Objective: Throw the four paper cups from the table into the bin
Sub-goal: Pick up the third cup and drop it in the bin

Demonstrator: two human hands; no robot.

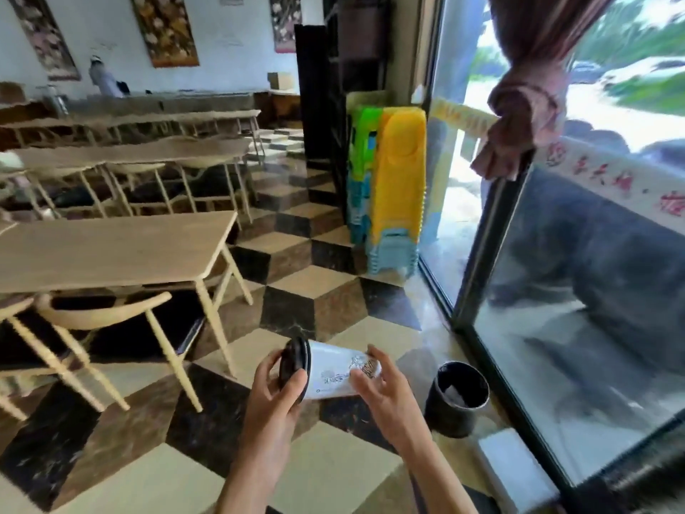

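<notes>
Carry step: left hand [276, 383] gripping lid end, right hand [381, 387] gripping base of paper cup [335, 372], lying sideways. Bin [457, 396] at 3 o'clock, near. Next: swinging cup over rim, releasing.

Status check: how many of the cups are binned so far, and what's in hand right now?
Done: something pale already lies inside the black bin, though a count is not readable. In hand: one white paper cup with a black lid, held sideways between the left hand and right hand, left of the bin. Left: dropping this cup in; the nearest table shows no cups.
</notes>
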